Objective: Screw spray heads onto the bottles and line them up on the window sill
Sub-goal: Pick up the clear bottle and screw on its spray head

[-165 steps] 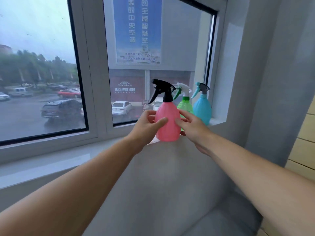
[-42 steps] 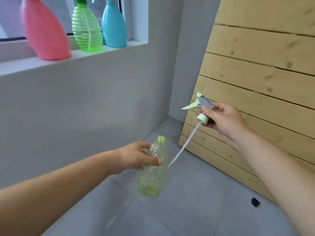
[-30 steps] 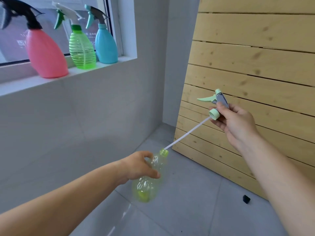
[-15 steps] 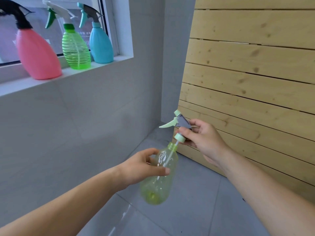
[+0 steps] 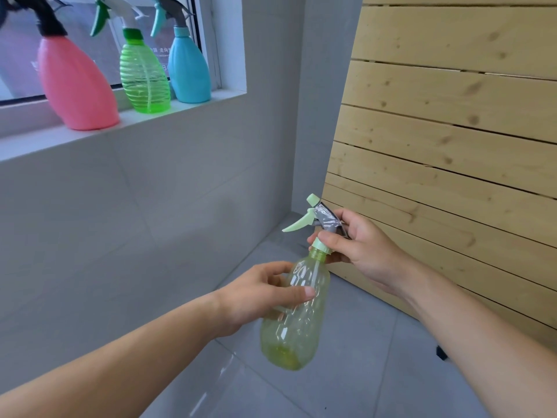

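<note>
My left hand (image 5: 259, 300) grips the body of a clear yellow-green bottle (image 5: 294, 324), held tilted in the air above the floor. My right hand (image 5: 360, 248) holds a pale green and grey spray head (image 5: 318, 217) whose collar sits on the bottle's neck, with its tube down inside. On the window sill (image 5: 90, 132) at upper left stand three bottles with spray heads on: a pink bottle (image 5: 75, 89), a green ribbed bottle (image 5: 143, 78) and a blue bottle (image 5: 188, 72).
A slatted wooden panel (image 5: 452, 140) leans against the wall on the right. Grey tiled wall and floor (image 5: 346, 387) fill the middle and bottom. A small black object (image 5: 441, 352) lies on the floor by my right forearm.
My right hand has lowered the spray head, feeding its tube into the bottle until the collar met the neck. My left hand has raised the bottle slightly.
</note>
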A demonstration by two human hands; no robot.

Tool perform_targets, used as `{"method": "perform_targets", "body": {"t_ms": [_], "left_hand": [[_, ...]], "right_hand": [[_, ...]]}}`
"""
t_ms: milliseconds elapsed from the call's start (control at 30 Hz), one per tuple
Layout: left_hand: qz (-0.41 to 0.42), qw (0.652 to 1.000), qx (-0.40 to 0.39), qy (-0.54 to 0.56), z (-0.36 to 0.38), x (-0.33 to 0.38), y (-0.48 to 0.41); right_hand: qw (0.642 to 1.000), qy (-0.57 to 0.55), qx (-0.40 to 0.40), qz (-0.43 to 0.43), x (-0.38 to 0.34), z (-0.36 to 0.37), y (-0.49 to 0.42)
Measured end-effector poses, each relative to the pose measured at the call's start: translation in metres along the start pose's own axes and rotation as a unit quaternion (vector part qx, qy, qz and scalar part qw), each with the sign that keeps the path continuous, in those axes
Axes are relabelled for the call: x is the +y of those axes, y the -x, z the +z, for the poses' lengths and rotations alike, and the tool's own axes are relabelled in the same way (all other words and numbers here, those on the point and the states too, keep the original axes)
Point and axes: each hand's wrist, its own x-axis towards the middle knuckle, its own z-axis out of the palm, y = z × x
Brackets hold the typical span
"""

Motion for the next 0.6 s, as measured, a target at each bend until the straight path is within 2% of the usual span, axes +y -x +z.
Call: {"method": "perform_targets", "body": {"t_ms": [267, 467, 600], "left_hand": [[0.003, 0.999, -0.029, 0.015, -0.0025, -0.0015, -0.0012], [0.017, 1.000, -0.009, 0.018, -0.0007, -0.0034, -0.0015], [0.013, 1.000, 0.009, 0.006, 0.0026, -0.0047, -0.0033]], "right_hand": [[0.999, 0.014, -0.039, 0.008, 0.0027, 0.0005, -0.0023], [0.998, 0.030, -0.056, -0.010, 0.0029, -0.0016, -0.0024], [0.997, 0.075, -0.022, -0.024, 0.0060, 0.0029, -0.0029]]}}
